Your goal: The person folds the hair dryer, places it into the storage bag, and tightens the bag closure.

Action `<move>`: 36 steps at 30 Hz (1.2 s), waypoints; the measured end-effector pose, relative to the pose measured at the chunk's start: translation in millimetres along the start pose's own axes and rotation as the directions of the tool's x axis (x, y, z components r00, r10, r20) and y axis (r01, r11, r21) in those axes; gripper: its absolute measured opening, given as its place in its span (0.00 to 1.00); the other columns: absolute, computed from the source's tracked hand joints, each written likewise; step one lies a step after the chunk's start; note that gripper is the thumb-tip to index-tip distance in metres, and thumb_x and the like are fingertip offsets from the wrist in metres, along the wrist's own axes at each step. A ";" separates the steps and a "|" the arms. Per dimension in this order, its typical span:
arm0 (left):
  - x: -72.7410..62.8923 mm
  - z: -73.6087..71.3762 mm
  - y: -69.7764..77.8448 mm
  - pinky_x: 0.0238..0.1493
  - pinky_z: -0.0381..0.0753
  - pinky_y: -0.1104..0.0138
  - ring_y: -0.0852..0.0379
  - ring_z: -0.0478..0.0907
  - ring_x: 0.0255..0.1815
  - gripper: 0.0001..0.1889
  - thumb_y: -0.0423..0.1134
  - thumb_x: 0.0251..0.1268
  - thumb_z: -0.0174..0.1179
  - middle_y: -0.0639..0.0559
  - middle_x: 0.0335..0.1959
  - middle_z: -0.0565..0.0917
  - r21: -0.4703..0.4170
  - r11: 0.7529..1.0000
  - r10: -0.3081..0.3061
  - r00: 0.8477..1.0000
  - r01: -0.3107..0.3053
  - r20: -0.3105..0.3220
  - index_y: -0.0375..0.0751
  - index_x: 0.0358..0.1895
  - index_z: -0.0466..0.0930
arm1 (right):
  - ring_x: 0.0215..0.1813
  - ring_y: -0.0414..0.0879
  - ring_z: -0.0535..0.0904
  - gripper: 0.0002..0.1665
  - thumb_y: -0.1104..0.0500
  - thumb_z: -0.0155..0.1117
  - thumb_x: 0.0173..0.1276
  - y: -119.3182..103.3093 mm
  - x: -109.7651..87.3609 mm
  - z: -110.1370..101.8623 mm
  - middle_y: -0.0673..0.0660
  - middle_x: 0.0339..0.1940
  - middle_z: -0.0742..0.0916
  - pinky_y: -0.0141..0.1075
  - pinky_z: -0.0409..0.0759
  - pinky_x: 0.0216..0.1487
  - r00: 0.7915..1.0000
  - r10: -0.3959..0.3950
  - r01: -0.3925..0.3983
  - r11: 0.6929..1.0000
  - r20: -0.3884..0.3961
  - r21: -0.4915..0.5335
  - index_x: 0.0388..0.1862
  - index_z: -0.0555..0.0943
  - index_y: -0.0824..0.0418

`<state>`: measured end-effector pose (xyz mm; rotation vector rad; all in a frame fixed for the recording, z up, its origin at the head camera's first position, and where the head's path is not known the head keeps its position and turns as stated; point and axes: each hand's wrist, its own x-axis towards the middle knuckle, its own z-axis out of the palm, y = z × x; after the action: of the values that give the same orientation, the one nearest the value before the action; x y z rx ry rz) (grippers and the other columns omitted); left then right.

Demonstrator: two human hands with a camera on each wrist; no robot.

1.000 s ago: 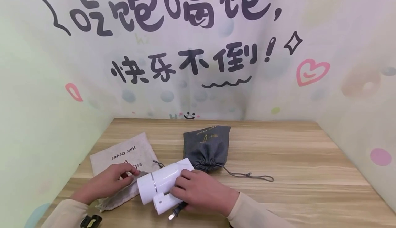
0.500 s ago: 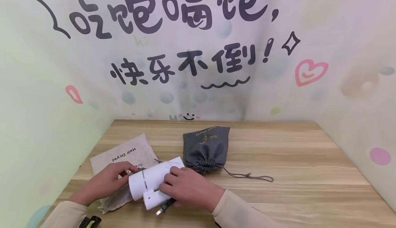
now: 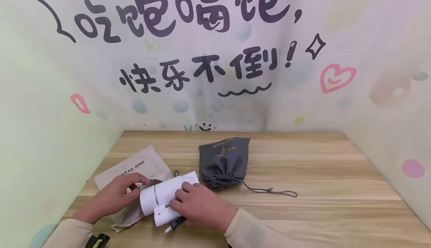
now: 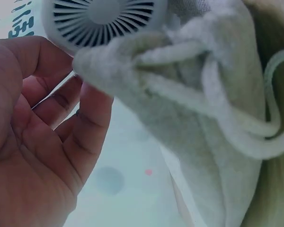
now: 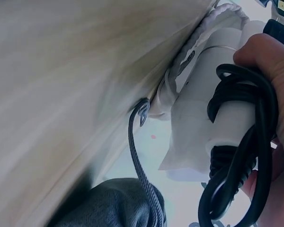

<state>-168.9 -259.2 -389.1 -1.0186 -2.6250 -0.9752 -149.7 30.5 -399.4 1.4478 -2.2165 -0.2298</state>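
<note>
A white hair dryer [image 3: 168, 192] with a folded handle is held by my right hand [image 3: 206, 207], whose fingers curl over its body and handle. Its black cord [image 5: 262, 106] is wound round the handle, and the plug [image 3: 172, 225] sticks out below. At the mouth of a pale drawstring bag [image 3: 128, 164] printed "Hair Dryer", my left hand [image 3: 114, 195] pinches the cloth edge between thumb and fingers. The dryer's round vented end [image 4: 104, 12] is right at that bag mouth, partly behind the cloth in the left wrist view. The bag's lower part is partly hidden by my left hand.
A dark grey drawstring bag [image 3: 223, 164], gathered at its neck, lies just beyond the dryer. Its cord [image 3: 272, 192] trails to the right on the wooden table [image 3: 320, 173]. A printed cloth wall [image 3: 286, 106] stands behind the table.
My right hand has moved the hair dryer left, bringing its end up to the pale bag's mouth. The left hand and the pale bag have shifted slightly left. The dark bag stays put.
</note>
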 end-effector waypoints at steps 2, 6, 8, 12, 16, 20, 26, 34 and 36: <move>-0.2 0.5 0.4 0.30 0.74 0.71 0.70 0.73 0.28 0.18 0.19 0.53 0.59 0.60 0.37 0.83 -0.003 1.000 0.007 1.000 -0.007 -0.015 0.46 0.42 0.83 | 0.39 0.42 0.70 0.25 0.38 0.74 0.51 -1.8 2.0 -0.3 0.43 0.35 0.78 0.31 0.72 0.35 1.000 0.007 -0.007 1.000 0.012 -0.005 0.41 0.76 0.46; 0.1 1.8 0.9 0.30 0.75 0.71 0.70 0.73 0.28 0.18 0.19 0.52 0.60 0.56 0.38 0.84 0.007 0.999 0.036 0.999 -0.036 -0.040 0.43 0.42 0.83 | 0.39 0.42 0.71 0.25 0.37 0.75 0.52 -4.4 5.4 -1.4 0.44 0.36 0.79 0.30 0.72 0.34 0.999 0.033 -0.033 0.999 0.039 -0.002 0.43 0.77 0.46; 0.5 2.3 1.1 0.31 0.76 0.70 0.70 0.74 0.29 0.18 0.18 0.52 0.61 0.54 0.38 0.84 0.020 0.998 0.054 0.997 -0.053 -0.050 0.43 0.43 0.83 | 0.39 0.42 0.72 0.26 0.37 0.75 0.52 -5.3 6.7 -1.9 0.44 0.37 0.79 0.31 0.72 0.33 0.998 0.048 -0.048 0.999 0.050 0.000 0.43 0.78 0.47; 1.3 2.8 1.8 0.31 0.76 0.70 0.70 0.74 0.31 0.18 0.19 0.51 0.63 0.52 0.39 0.85 0.040 0.997 0.068 0.996 -0.066 -0.056 0.43 0.43 0.83 | 0.38 0.42 0.73 0.27 0.36 0.75 0.52 -6.8 8.7 -1.7 0.44 0.37 0.80 0.31 0.72 0.32 0.996 0.071 -0.070 0.998 0.063 -0.005 0.44 0.77 0.47; 2.7 3.4 3.1 0.29 0.76 0.69 0.70 0.73 0.30 0.19 0.18 0.49 0.63 0.52 0.40 0.84 0.044 0.997 0.073 0.996 -0.071 -0.054 0.43 0.43 0.83 | 0.38 0.42 0.73 0.28 0.35 0.75 0.51 -9.3 10.8 0.0 0.45 0.37 0.80 0.31 0.72 0.31 0.993 0.094 -0.093 0.996 0.066 -0.013 0.44 0.77 0.47; 4.3 4.4 5.0 0.28 0.75 0.69 0.70 0.72 0.29 0.20 0.18 0.48 0.63 0.52 0.40 0.84 0.040 0.996 0.086 0.994 -0.083 -0.061 0.43 0.43 0.83 | 0.38 0.43 0.73 0.29 0.35 0.75 0.50 -11.9 12.6 1.3 0.45 0.36 0.80 0.31 0.72 0.31 0.990 0.124 -0.125 0.992 0.070 0.000 0.44 0.77 0.48; 6.5 6.4 7.9 0.28 0.76 0.69 0.70 0.72 0.29 0.20 0.19 0.47 0.63 0.53 0.40 0.83 0.032 0.997 0.078 0.996 -0.076 -0.044 0.41 0.44 0.82 | 0.38 0.44 0.72 0.29 0.36 0.76 0.49 -14.6 14.1 3.0 0.46 0.35 0.79 0.32 0.73 0.32 0.984 0.169 -0.169 0.986 0.063 -0.005 0.43 0.77 0.49; 10.8 11.6 16.9 0.27 0.75 0.71 0.70 0.71 0.28 0.20 0.19 0.47 0.63 0.54 0.40 0.82 0.014 0.999 0.047 0.999 -0.047 -0.026 0.35 0.48 0.82 | 0.36 0.45 0.72 0.30 0.35 0.76 0.48 -16.5 14.9 4.7 0.47 0.33 0.79 0.32 0.71 0.30 0.977 0.204 -0.204 0.979 0.065 -0.004 0.41 0.77 0.49; 11.5 13.2 19.0 0.26 0.74 0.71 0.70 0.71 0.28 0.21 0.19 0.47 0.63 0.54 0.39 0.82 0.009 0.999 0.048 0.998 -0.048 -0.031 0.34 0.48 0.82 | 0.36 0.44 0.72 0.30 0.34 0.76 0.48 -16.5 15.8 5.3 0.47 0.33 0.79 0.32 0.71 0.29 0.976 0.205 -0.205 0.979 0.066 -0.005 0.41 0.77 0.49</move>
<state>-164.2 -234.1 -385.3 -1.0501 -2.5649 -0.9607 -143.9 8.7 -405.8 1.2161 -2.3998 -0.2078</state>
